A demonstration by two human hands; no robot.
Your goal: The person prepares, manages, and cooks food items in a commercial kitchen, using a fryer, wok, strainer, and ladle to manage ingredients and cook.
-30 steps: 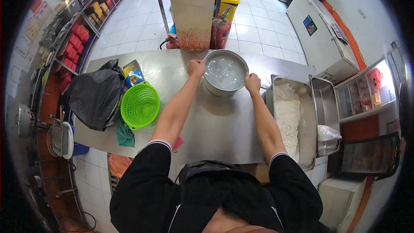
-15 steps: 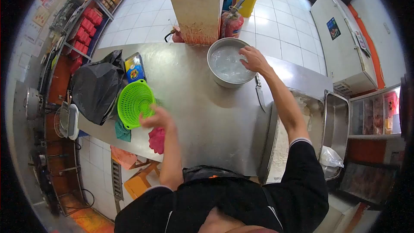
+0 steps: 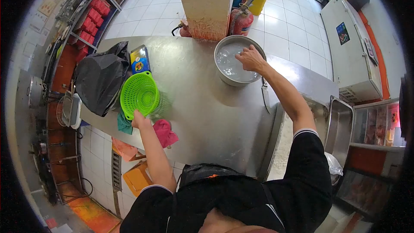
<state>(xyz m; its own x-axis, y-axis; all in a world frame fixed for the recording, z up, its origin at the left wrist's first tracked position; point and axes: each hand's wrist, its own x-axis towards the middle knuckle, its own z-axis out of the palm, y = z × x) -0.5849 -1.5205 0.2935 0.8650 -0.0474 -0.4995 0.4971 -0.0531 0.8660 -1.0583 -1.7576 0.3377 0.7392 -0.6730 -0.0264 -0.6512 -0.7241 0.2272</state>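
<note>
A round metal pot [image 3: 228, 80] of cloudy water stands near the table's far edge. Over its right side is my right hand [image 3: 251, 59], with the fingers curled together; what they hold, if anything, is hidden. On the left, my left hand [image 3: 140, 120] is closed on the near rim of a bright green plastic colander [image 3: 140, 95], which is tilted and shows no contents. A pink cloth [image 3: 164, 133] lies just right of my left wrist. Under the colander's near side a teal cloth [image 3: 124, 124] sticks out. A knife [image 3: 265, 97] lies right of the pot.
A black plastic bag [image 3: 101, 80] and a blue-and-yellow pack [image 3: 139, 59] sit at the table's left end. To the right are a tray of white powder [image 3: 282, 140] and a steel pan [image 3: 338, 125]. A pillar [image 3: 207, 6] and fire extinguisher [image 3: 240, 20] stand beyond the table.
My left hand has moved down and left onto the colander's near rim and closed on it. The colander's tilt has changed. My right hand's fingers have curled in more over the pot.
</note>
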